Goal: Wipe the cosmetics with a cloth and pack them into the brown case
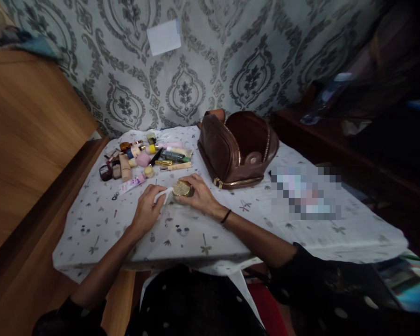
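My right hand (pixel 201 196) is closed around a small round container (pixel 182 188) with a patterned gold top, tilted just above the cloth. My left hand (pixel 149 207) pinches a thin white wipe (pixel 165 193), whose far end touches the container's left side. Beyond my hands lies a spread of cosmetics, among them a pink-and-white tube (pixel 132 184), a small cream-lidded pot (pixel 149 171), a pink makeup sponge (pixel 143 160) and a slim peach tube (pixel 177 166). A brown cosmetic bag (pixel 245 149) stands unzipped to the right of them.
A white patterned cloth (pixel 213 233) covers the table. On its right side lies a blurred-out flat object (pixel 304 193). A wooden cabinet (pixel 31 126) borders the left, and a clear plastic bottle (pixel 325 100) stands on a dark surface at the right.
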The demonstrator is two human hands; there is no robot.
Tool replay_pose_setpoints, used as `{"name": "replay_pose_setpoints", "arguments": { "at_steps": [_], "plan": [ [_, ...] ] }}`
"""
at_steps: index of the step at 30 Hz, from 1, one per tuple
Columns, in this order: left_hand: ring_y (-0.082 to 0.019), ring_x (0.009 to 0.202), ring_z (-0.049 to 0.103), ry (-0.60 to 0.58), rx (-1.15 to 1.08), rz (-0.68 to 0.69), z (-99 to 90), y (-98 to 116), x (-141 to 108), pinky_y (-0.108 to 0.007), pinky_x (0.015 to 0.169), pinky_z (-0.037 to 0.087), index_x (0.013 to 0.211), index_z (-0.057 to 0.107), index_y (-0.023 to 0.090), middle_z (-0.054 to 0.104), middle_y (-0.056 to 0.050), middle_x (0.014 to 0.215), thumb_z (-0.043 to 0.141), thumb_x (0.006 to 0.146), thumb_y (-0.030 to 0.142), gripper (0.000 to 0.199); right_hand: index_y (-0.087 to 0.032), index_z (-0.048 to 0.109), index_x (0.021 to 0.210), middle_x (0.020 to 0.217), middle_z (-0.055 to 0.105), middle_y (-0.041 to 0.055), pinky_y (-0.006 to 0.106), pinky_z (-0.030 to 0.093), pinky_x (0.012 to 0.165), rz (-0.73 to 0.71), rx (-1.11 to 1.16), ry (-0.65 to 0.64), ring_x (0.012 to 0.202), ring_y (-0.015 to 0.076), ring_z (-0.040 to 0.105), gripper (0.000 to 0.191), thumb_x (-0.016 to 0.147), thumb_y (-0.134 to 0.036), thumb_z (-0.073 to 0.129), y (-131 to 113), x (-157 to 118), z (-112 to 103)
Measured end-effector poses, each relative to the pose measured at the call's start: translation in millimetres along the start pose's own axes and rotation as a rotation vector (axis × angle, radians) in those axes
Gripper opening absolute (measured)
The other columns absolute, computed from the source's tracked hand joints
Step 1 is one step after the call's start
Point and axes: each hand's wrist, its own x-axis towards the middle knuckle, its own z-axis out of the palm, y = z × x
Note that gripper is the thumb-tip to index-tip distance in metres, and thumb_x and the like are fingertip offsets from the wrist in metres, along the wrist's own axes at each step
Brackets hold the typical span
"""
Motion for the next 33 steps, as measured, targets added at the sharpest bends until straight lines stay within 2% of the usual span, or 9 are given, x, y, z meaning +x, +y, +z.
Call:
{"name": "replay_pose_setpoints", "arguments": {
  "at_steps": [4, 8, 19, 27, 33],
  "plan": [
    [-0.023, 0.097, 0.061, 0.029, -0.007, -0.018, -5.5, -5, -1, -0.033, 0.083, 0.05, 0.105, 0.065, 0.019, 0.065, -0.006, 0.1, 0.051, 0.094, 0.027, 0.02, -0.02, 0.068, 0.11, 0.103, 0.064, 0.0061, 0.037, 0.05, 0.086, 0.156, 0.286, -0.017, 0.095, 0.022, 0.06, 0.048, 0.074, -0.049, 0.079, -1, 2, 0],
    [-0.023, 0.101, 0.06, 0.088, -0.005, 0.02, -10.8, -4, -1, -0.035, 0.09, 0.049, 0.108, 0.066, 0.02, 0.066, -0.006, 0.102, 0.051, 0.094, 0.025, 0.021, -0.02, 0.067, 0.115, 0.109, 0.07, 0.0059, 0.037, 0.05, 0.091, 0.273, 0.525, -0.12, 0.098, 0.0209, 0.064, 0.051, 0.076, -0.049, 0.077, 0, 3, 4],
    [-0.021, 0.104, 0.059, 0.062, 0.008, 0.145, -0.2, 3, 3, -0.034, 0.091, 0.051, 0.108, 0.071, 0.022, 0.061, -0.007, 0.106, 0.047, 0.096, 0.019, 0.027, -0.022, 0.068, 0.124, 0.127, 0.069, 0.0074, 0.046, 0.044, 0.11, 0.32, 0.658, -0.177, 0.115, 0.024, 0.064, 0.057, 0.074, -0.045, 0.081, 3, 2, 2],
    [-0.022, 0.104, 0.06, -0.041, 0.049, 0.176, -8.7, -4, 1, -0.035, 0.091, 0.05, 0.097, 0.072, 0.023, 0.062, -0.007, 0.108, 0.046, 0.088, 0.011, 0.03, -0.021, 0.068, 0.124, 0.128, 0.069, 0.0077, 0.046, 0.044, 0.111, 0.311, 0.644, -0.194, 0.116, 0.0235, 0.065, 0.056, 0.076, -0.048, 0.079, 6, 4, 2],
    [-0.022, 0.102, 0.061, -0.05, 0.003, 0.153, -11.5, -7, -4, -0.033, 0.089, 0.05, 0.09, 0.069, 0.021, 0.063, -0.006, 0.101, 0.047, 0.086, 0.011, 0.024, -0.022, 0.068, 0.124, 0.126, 0.07, 0.0074, 0.043, 0.049, 0.105, 0.3, 0.621, -0.2, 0.114, 0.0234, 0.065, 0.052, 0.079, -0.046, 0.076, 3, 4, -1]
  ]
}}
